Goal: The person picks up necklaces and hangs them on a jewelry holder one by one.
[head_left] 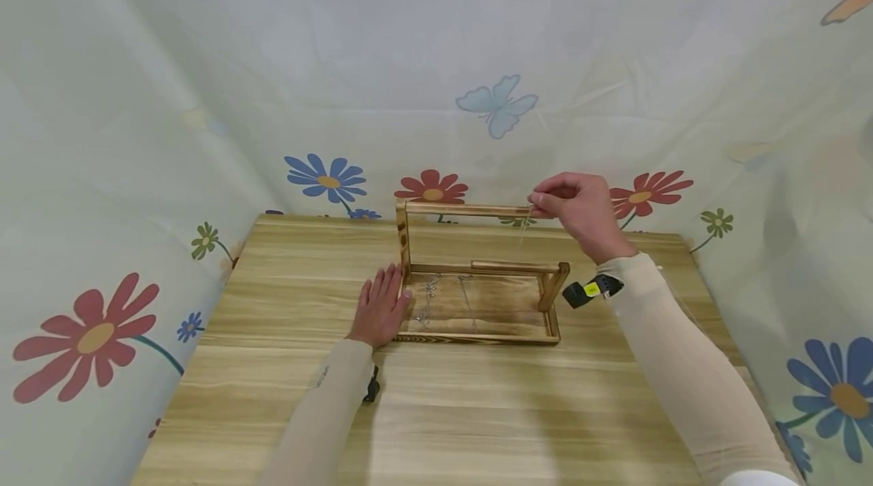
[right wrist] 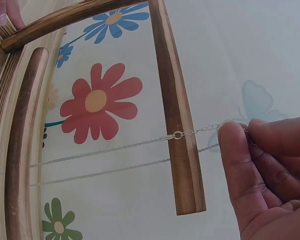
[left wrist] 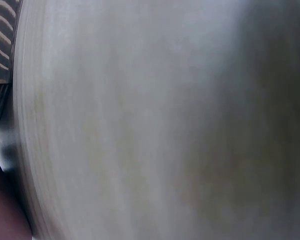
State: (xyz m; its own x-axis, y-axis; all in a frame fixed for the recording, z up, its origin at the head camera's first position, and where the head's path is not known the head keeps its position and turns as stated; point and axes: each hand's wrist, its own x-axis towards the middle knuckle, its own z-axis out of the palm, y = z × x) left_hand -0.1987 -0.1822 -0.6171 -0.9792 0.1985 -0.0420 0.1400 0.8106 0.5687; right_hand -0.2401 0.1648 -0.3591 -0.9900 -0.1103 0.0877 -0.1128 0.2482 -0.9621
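A brown wooden jewelry stand (head_left: 477, 339) with a tray base and two horizontal bars stands on the table. My left hand (head_left: 378, 309) lies flat against its left end, fingers straight, thumb at the tray rim. At the right end of the upper bar (right wrist: 174, 100), my right hand (head_left: 583, 217) pinches a thin silver chain (right wrist: 178, 135) between thumb and index finger. Two strands of it stretch from the fingertips past the upper bar toward the lower bar (right wrist: 25, 135). Other chains (head_left: 431, 293) lie in the tray. The left wrist view is mostly blurred tabletop.
The wood-grain table (head_left: 273, 395) reaches back to a pale cloth backdrop (head_left: 382, 39) printed with flowers and butterflies, which also hangs at both sides. A post (head_left: 553, 286) holds the lower bar near my right wrist.
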